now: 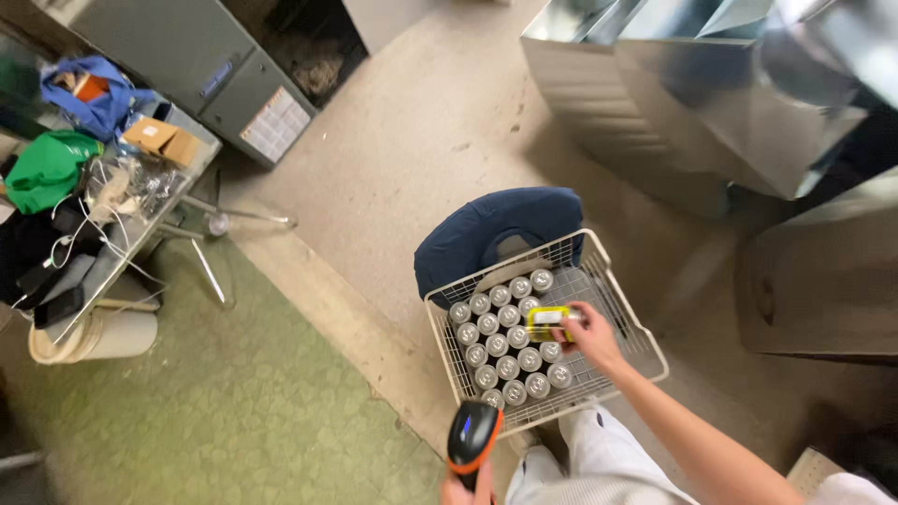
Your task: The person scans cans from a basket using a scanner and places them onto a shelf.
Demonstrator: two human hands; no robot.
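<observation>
A white wire basket [627,318] sits on a dark blue padded stool [496,229] in front of me. Several silver cans [505,341] stand upright in rows in its left part. My right hand [591,337] reaches into the basket and holds a small yellow packet [549,321] just above the cans. My left hand [465,488] is at the bottom edge of the view, gripping a black and orange handheld scanner [473,435] that points toward the basket's near rim.
A cluttered table [140,224] with a green bag, a blue bag, a cardboard box and cables stands at the left. A white bucket [94,337] sits under it. Metal cabinets [692,103] fill the upper right. Green flooring lies at lower left.
</observation>
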